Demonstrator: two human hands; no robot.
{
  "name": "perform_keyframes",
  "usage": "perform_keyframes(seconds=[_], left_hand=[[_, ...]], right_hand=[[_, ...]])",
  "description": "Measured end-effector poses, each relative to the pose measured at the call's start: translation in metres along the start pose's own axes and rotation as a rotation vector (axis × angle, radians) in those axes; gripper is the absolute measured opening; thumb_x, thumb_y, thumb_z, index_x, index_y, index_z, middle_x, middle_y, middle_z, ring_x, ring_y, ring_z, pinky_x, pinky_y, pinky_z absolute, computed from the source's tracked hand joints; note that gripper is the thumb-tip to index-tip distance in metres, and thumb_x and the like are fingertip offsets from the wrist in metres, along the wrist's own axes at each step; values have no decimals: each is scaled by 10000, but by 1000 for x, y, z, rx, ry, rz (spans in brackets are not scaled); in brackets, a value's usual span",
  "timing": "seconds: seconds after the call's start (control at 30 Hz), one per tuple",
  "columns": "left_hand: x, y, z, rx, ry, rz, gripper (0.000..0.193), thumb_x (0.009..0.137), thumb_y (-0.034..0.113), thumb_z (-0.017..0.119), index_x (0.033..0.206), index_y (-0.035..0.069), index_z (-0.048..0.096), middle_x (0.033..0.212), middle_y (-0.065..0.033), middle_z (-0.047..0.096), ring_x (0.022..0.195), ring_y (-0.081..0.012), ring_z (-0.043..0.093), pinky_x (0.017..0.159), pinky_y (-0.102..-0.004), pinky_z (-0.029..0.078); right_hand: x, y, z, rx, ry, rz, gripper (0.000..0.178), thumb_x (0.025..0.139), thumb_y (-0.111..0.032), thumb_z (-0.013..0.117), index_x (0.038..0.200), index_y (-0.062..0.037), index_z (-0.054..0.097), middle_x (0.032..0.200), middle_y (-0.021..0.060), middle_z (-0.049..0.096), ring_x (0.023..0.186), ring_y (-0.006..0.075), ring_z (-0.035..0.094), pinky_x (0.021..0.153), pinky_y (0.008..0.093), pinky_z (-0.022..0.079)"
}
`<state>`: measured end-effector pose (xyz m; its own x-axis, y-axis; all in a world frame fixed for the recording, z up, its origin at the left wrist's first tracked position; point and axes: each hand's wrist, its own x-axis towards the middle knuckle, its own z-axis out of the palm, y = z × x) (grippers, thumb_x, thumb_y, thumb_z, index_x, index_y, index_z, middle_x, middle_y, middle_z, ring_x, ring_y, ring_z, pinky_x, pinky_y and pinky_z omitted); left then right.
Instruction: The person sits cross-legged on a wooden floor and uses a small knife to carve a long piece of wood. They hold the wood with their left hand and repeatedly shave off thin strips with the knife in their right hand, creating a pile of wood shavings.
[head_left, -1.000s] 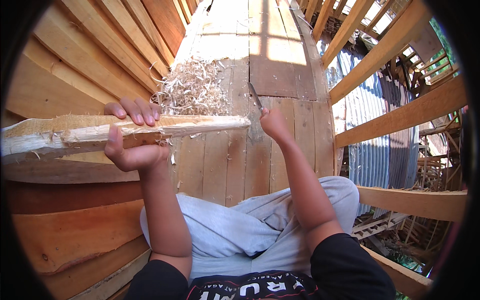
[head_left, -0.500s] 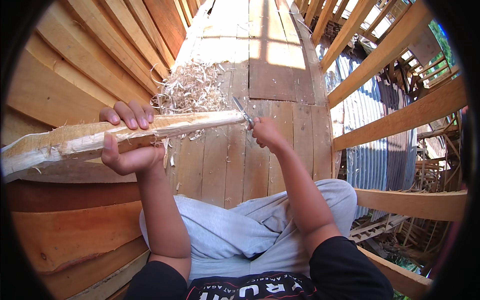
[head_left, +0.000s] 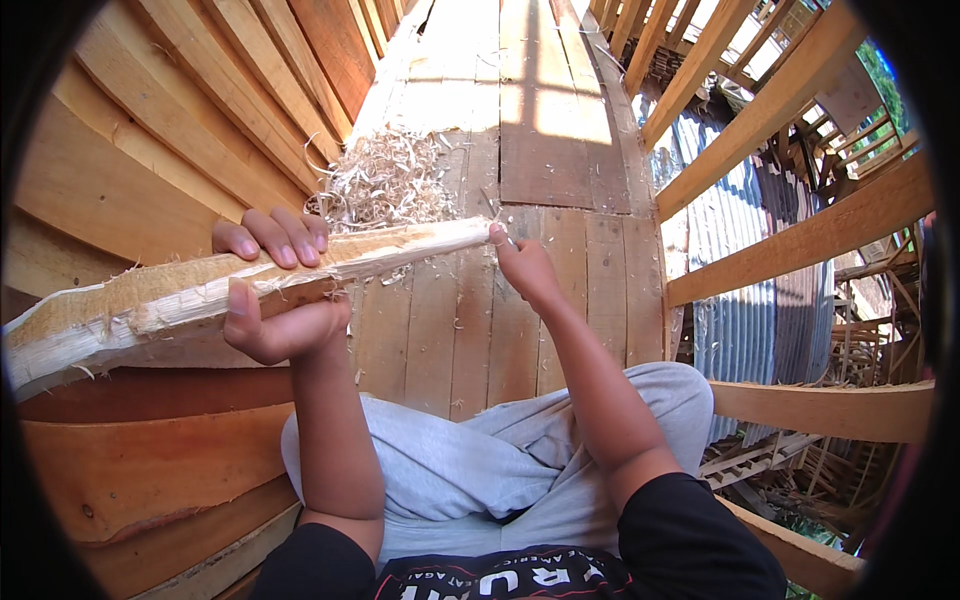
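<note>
Timber, pale, long & tapered (head_left: 190,295), juts over left edge of brown plank floor (head_left: 475,345). From my end: L hand (head_left: 290,328) wrapped round it, thumb near side; R hand (head_left: 525,268) closed on thin dark metal knife (head_left: 488,202) at tip. I'd shave shallow w/ grain, R thumb clear.

Stick (head_left: 345,258): pale raw wood, matt, rough, splintery along its side. Beyond it, shavings (head_left: 385,180): thin curled wood, matt. Beneath it, floor (head_left: 430,340): wood planks, matt, fairly smooth. Right of it, sheeting (head_left: 735,335): corrugated metal. Below it, trousers (head_left: 440,450): soft matt cloth, creased.
</note>
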<state>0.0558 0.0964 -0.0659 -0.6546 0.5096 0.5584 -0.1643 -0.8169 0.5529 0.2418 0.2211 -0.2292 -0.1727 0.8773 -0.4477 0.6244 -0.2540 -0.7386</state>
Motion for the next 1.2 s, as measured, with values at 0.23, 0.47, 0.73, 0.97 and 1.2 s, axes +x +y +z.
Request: perform_keyframes(seconds=[0.23, 0.47, 0.73, 0.97, 1.2], left_hand=[[0, 1, -2, -42, -3, -2, 354, 703, 403, 574, 865, 135, 408, 680, -18, 413, 596, -139, 415, 638, -316, 373], [-2, 1, 4, -11, -48, -6, 373, 700, 404, 599, 869, 129, 411, 677, -17, 418, 602, -138, 428, 623, -305, 376], [-11, -3, 11, 22, -113, -25, 358, 710, 356, 618, 883, 115, 417, 684, -27, 437, 608, -139, 433, 617, -298, 379], [-10, -11, 6, -18, -116, -43, 348, 710, 349, 605, 880, 113, 414, 687, -33, 434, 614, -141, 435, 617, -304, 381], [-4, -4, 1, -31, -22, -17, 354, 703, 396, 568, 861, 133, 392, 672, -24, 408, 588, -141, 401, 611, -311, 368]], right_hand=[[3, 0, -4, -41, 34, -22, 748, 863, -677, 471, 809, 38, 684, 828, 247, 669, 860, 369, 661, 767, 440, 491], [10, 2, -9, -93, 11, 63, 743, 850, -672, 483, 756, 40, 673, 784, 213, 669, 802, 343, 659, 741, 435, 491], [7, 3, -15, 56, -240, 203, 625, 851, -631, 557, 569, -88, 432, 518, 10, 402, 421, 135, 350, 396, 339, 269], [9, 0, -21, 397, -440, 351, 620, 857, -687, 514, 567, -192, 279, 493, -77, 209, 404, 81, 150, 409, 282, 109], [12, 1, -31, 602, -393, 323, 611, 869, -699, 486, 581, -192, 307, 475, -87, 198, 383, 73, 145, 390, 279, 93]])
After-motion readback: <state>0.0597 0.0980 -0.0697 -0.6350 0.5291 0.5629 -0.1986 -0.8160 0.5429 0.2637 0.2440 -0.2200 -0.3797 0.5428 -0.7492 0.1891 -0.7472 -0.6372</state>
